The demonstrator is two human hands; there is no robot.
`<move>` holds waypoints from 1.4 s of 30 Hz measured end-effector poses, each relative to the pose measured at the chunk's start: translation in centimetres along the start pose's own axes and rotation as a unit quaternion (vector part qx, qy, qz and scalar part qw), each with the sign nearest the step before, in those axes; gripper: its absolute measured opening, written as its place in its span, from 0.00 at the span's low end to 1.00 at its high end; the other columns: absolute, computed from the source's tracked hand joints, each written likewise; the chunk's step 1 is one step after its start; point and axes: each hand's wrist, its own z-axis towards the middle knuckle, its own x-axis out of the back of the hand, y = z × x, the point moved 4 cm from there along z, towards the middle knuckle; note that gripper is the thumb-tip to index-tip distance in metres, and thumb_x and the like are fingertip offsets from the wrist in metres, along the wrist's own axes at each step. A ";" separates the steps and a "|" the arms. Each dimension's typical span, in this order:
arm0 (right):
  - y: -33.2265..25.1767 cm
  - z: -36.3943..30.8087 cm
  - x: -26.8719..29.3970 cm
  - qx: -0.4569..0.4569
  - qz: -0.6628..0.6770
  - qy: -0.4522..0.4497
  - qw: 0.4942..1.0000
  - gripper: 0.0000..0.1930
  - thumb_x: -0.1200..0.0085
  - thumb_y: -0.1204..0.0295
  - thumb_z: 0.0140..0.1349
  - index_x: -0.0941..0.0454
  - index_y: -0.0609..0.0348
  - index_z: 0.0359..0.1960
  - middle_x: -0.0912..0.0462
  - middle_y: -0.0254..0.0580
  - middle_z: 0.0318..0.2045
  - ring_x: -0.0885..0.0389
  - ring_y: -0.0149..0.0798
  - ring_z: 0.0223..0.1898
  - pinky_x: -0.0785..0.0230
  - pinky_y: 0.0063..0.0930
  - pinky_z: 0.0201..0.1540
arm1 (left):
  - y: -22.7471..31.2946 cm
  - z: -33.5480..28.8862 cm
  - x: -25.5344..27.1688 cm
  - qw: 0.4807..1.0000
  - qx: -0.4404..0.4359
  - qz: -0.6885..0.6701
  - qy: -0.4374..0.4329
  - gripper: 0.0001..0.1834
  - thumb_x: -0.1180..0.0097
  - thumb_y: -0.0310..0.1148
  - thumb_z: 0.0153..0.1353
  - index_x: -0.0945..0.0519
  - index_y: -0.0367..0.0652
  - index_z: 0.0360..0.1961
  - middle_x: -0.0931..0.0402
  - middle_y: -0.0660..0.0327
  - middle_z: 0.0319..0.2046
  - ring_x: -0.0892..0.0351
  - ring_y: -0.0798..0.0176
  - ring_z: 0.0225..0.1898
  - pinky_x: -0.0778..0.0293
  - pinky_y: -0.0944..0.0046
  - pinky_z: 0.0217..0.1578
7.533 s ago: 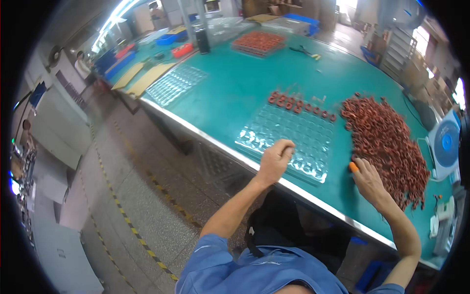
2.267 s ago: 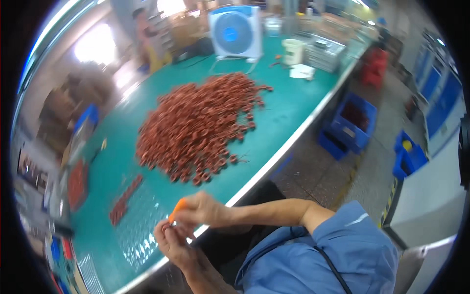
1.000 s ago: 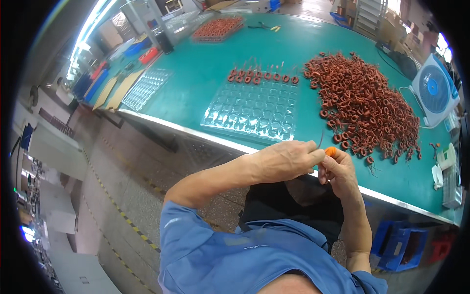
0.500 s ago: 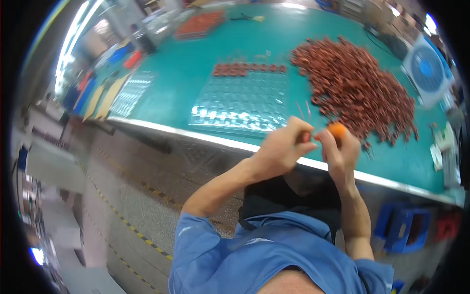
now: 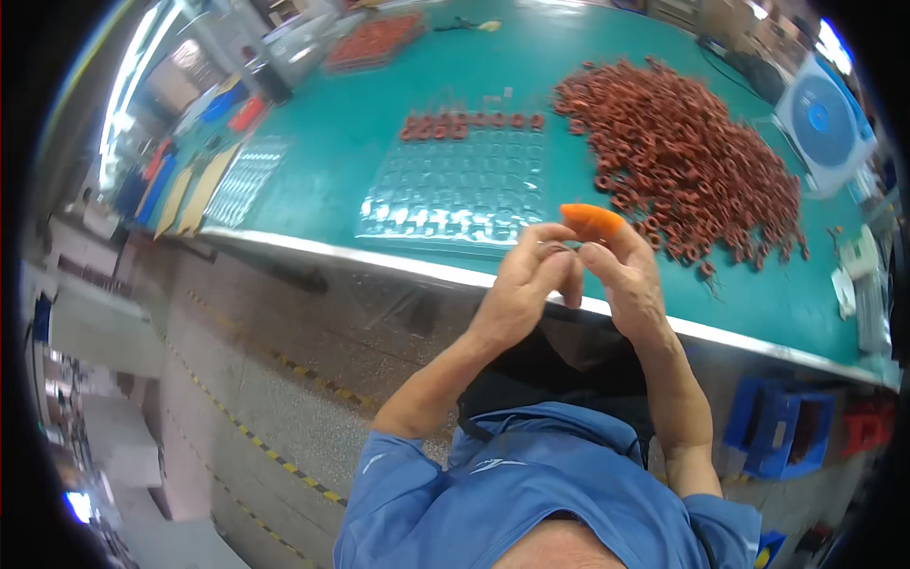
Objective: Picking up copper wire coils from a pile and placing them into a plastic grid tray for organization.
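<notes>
My left hand (image 5: 517, 289) and my right hand (image 5: 626, 284) meet fingertip to fingertip just above the table's front edge. Both are closed in a pinch. Half a second ago a small reddish-brown ring coil with thin wire leads showed in the left fingers; now the fingers mostly cover it. What the right thumb and finger grip is too small to make out. An orange finger cot (image 5: 590, 220) covers a finger of the right hand. Beyond the left hand lies a clear blister tray (image 5: 455, 194), its far rows holding several ring coils (image 5: 439, 125).
A big heap of loose ring coils (image 5: 682, 156) spreads over the right of the green table (image 5: 322, 180). A blue-and-white fan (image 5: 820, 119) stands at the far right. A filled tray (image 5: 374, 43) and pliers (image 5: 460, 25) lie at the back, an empty-looking clear tray (image 5: 245, 180) at left.
My hands have moved slightly left and closer together, fingertips now meeting. The finger cot has swung left, pointing across toward the left hand. The coil in the left fingers is now mostly hidden.
</notes>
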 end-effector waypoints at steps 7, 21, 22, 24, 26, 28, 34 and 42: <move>0.6 -1.5 0.2 0.069 -0.058 0.087 0.992 0.12 0.38 0.71 0.61 0.25 0.63 0.42 0.20 0.34 0.32 0.23 0.26 0.33 0.31 0.21 0.43 | -1.5 -0.5 -1.3 0.999 -0.019 -0.037 0.009 0.10 0.57 0.32 0.72 0.28 0.38 0.46 0.28 0.63 0.27 0.26 0.70 0.26 0.27 0.70 0.30; 0.6 -0.7 0.3 0.039 -0.126 0.093 0.987 0.15 0.41 0.73 0.63 0.25 0.64 0.50 0.20 0.36 0.35 0.22 0.26 0.32 0.30 0.19 0.38 | -0.6 -0.7 2.9 0.996 -0.049 -0.020 0.075 0.14 0.58 0.31 0.72 0.39 0.41 0.55 0.29 0.58 0.27 0.27 0.65 0.28 0.27 0.66 0.32; 0.3 -0.8 0.1 0.063 -0.175 0.094 0.978 0.15 0.41 0.73 0.63 0.25 0.63 0.50 0.20 0.36 0.33 0.23 0.26 0.30 0.30 0.19 0.36 | -0.5 -0.8 3.0 0.995 -0.057 -0.001 0.077 0.13 0.58 0.30 0.72 0.39 0.41 0.54 0.29 0.58 0.27 0.27 0.65 0.28 0.27 0.66 0.32; 0.0 -0.8 -0.5 0.114 -0.262 0.094 0.954 0.16 0.40 0.74 0.62 0.25 0.62 0.51 0.20 0.36 0.30 0.23 0.25 0.27 0.30 0.18 0.30 | -1.0 -0.6 2.6 0.994 -0.074 0.044 0.063 0.10 0.59 0.28 0.71 0.39 0.42 0.52 0.30 0.57 0.26 0.29 0.66 0.27 0.28 0.68 0.31; -0.1 -0.9 -0.2 0.138 -0.310 0.100 0.935 0.16 0.40 0.75 0.61 0.25 0.63 0.51 0.20 0.36 0.29 0.23 0.24 0.27 0.30 0.18 0.30 | -1.3 -0.2 1.6 0.991 -0.066 0.105 0.056 0.08 0.56 0.26 0.70 0.35 0.40 0.48 0.29 0.60 0.26 0.29 0.69 0.27 0.29 0.69 0.30; 0.3 -1.0 -0.5 0.147 -0.323 0.096 0.930 0.16 0.39 0.76 0.61 0.24 0.63 0.50 0.20 0.36 0.29 0.22 0.24 0.28 0.28 0.19 0.30 | -1.0 -0.7 1.0 0.981 -0.050 0.178 0.061 0.08 0.53 0.28 0.69 0.34 0.39 0.46 0.27 0.61 0.27 0.27 0.71 0.28 0.28 0.69 0.31; 0.8 -1.7 -0.5 0.134 -0.282 0.082 0.946 0.10 0.41 0.76 0.63 0.24 0.65 0.44 0.18 0.38 0.31 0.19 0.27 0.30 0.27 0.19 0.31 | -0.4 -2.0 1.2 0.961 -0.107 0.254 -0.008 0.12 0.52 0.27 0.67 0.35 0.37 0.49 0.22 0.50 0.34 0.20 0.52 0.38 0.26 0.58 0.38; 0.8 -0.6 -0.6 0.033 -0.228 0.037 0.972 0.06 0.43 0.75 0.63 0.23 0.64 0.39 0.18 0.36 0.27 0.21 0.25 0.26 0.32 0.17 0.27 | -0.3 -2.1 3.8 0.965 -0.036 0.259 0.025 0.20 0.46 0.26 0.65 0.34 0.38 0.56 0.22 0.55 0.39 0.20 0.61 0.42 0.25 0.63 0.45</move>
